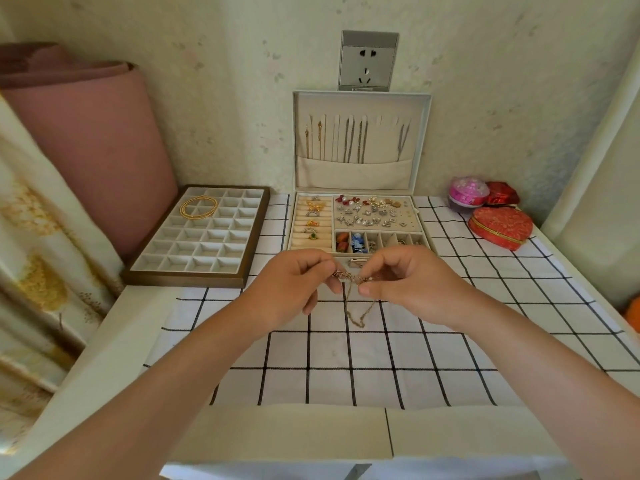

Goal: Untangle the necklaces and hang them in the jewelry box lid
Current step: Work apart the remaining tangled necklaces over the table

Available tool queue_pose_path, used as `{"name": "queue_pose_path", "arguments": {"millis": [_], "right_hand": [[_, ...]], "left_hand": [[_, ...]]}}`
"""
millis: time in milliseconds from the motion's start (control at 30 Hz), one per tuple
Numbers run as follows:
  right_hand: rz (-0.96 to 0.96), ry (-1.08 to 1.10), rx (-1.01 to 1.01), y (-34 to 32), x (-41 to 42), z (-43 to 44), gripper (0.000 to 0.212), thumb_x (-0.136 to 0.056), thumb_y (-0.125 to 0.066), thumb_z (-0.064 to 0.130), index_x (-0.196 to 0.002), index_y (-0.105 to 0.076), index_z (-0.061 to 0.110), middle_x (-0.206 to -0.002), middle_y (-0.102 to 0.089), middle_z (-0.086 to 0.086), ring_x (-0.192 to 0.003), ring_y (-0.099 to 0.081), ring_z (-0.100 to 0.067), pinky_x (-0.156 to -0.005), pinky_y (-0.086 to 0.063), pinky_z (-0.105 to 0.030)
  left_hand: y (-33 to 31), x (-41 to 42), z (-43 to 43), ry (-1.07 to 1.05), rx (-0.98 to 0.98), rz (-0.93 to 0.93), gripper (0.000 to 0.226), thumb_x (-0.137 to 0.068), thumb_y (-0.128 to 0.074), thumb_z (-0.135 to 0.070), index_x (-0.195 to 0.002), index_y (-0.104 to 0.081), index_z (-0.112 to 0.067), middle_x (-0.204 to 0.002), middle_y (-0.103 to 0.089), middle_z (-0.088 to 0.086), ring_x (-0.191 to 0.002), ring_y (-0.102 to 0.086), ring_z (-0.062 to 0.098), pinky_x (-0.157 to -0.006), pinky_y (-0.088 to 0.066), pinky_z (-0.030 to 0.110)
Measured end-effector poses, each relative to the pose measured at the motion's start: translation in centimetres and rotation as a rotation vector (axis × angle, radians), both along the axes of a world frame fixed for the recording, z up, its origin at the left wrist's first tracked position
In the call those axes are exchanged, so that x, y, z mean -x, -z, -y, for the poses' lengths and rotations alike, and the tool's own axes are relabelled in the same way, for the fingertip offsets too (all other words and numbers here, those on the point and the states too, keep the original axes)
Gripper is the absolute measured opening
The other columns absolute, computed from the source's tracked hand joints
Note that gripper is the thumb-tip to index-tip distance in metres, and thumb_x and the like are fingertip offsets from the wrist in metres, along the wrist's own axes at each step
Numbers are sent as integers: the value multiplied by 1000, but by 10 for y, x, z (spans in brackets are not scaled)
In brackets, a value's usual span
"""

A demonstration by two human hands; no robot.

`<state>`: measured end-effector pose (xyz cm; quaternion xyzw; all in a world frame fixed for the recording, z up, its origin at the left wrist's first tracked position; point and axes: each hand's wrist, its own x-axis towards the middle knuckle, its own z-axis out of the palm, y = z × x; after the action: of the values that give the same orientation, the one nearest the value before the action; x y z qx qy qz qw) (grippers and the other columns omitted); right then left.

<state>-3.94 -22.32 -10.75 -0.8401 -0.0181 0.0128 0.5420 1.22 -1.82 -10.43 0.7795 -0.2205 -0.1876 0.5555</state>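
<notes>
The left hand [289, 287] and right hand [414, 284] pinch a tangled chain [355, 313] above the checked cloth [346, 351], a loop hanging below them; behind, at the far edge of the table [114, 341], the jewelry box [304, 241] stands open, chains [349, 140] hanging inside its upright lid [353, 174]; a compartment tray [187, 280] with a gold necklace [199, 205] sits by the left edge; a red heart-shaped box [500, 228] lies near the far right corner.

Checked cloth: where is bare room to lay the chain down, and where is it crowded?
Bare: the checked cloth from the left hand and right hand, pinching the chain, to the near table edge, and the patch right of the jewelry box, before the red heart box. Crowded: the far right corner; the strip between compartment tray and jewelry box is narrow.
</notes>
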Motion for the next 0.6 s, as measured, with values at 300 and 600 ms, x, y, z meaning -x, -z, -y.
{"name": "queue_pose_path", "arguments": {"millis": [300,600], "right_hand": [[-1,34,353,2,6,-1,21,-74,-87,24,-76,-68,32,-81,-68,13,-75,-60,0,-71,-50,-21],[-180,-88,-202,5,4,-19,20,-95,-65,7,-114,-69,9,-81,-72,-7,-74,-67,-18,-77,-57,-34]], "left_hand": [[4,0,2,66,-98,-24,22,-106,-43,-16,-96,-62,-10,-79,-77,3,-44,-51,22,-47,-45,24],[0,2,4,123,-2,-197,19,-109,-33,-18,-107,-51,-12,-76,-73,13,-51,-60,24,-44,-37,26]]}}
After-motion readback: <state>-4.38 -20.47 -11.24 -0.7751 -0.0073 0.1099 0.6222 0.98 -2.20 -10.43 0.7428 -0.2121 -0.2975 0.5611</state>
